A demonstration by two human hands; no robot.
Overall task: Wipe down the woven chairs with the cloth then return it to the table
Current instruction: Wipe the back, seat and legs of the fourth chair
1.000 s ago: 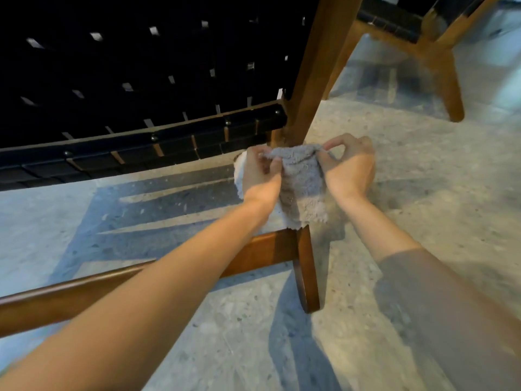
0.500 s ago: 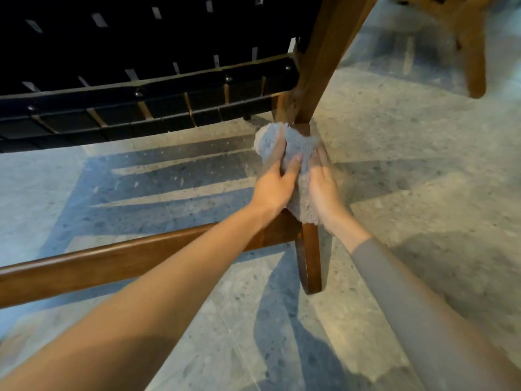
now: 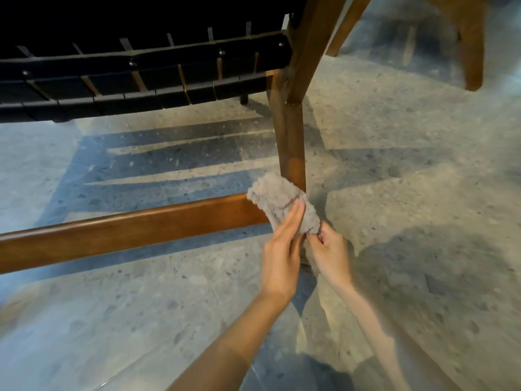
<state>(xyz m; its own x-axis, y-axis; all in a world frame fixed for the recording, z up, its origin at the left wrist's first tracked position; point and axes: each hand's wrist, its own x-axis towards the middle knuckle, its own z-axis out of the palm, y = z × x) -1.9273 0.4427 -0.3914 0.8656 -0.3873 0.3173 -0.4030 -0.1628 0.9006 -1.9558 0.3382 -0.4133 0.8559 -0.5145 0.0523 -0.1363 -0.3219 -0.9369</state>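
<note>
Pressed flat along the fluffy grey-beige cleaning cloth [image 3: 283,203], near the centre of the frame: the extended fingers [image 3: 296,211] of the left hand [image 3: 280,255]. Pinching the lower end of the same cloth, just right of that: the curled fingertips [image 3: 321,235] of the right hand [image 3: 331,253], thumb and forefinger closed on the fabric. Bunched lengthwise and wrapped against the brown wooden chair leg [image 3: 291,142], right at the joint with the rounded brown wooden crossbar [image 3: 127,227] running off toward the left edge. Both bare forearms rising from the bottom edge, the right one blurred. Higher, across the upper left: the black woven strap seat [image 3: 146,77] of the wooden-framed chair, held with dark round studs along its front rail. From the top of the leg, an angled wooden strut climbing out of the top edge. In the upper right corner: a second brown wooden chair leg [image 3: 473,52], well apart from the hands. Beneath everything: a speckled grey terrazzo floor [image 3: 408,179], striped in the left half with slatted shadows from the seat.
</note>
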